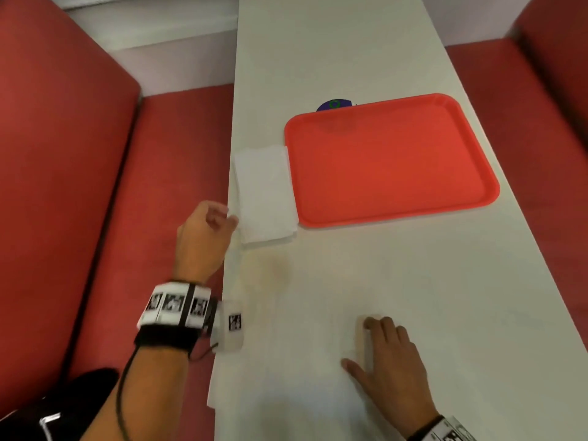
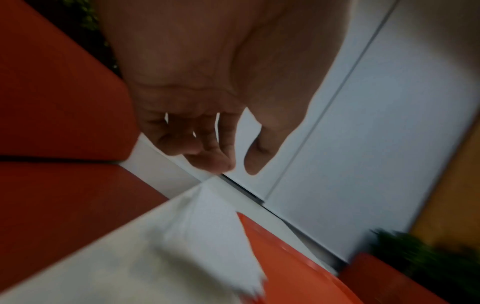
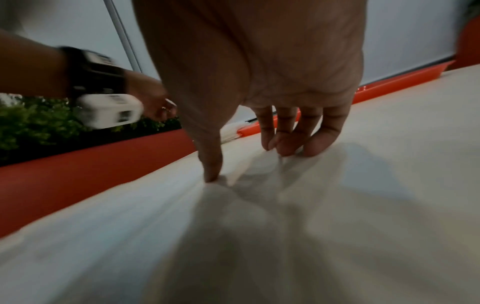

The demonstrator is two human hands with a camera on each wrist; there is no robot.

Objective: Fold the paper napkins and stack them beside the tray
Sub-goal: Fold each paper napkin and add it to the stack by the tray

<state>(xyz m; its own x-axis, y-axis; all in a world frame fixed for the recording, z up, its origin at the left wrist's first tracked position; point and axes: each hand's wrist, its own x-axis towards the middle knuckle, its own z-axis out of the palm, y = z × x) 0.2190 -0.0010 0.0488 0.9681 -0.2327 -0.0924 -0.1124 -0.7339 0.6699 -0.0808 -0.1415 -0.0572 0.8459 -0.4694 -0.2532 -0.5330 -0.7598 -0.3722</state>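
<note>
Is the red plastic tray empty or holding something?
Empty: the red plastic tray shows only bare surface; the white folded napkins lie beside it.

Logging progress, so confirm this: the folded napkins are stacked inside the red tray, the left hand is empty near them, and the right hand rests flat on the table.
Not quite. The head view shows the folded napkins stacked on the table beside the red tray, against its left edge, not inside it. The rest holds: the left hand is empty and the right hand rests flat.
</note>
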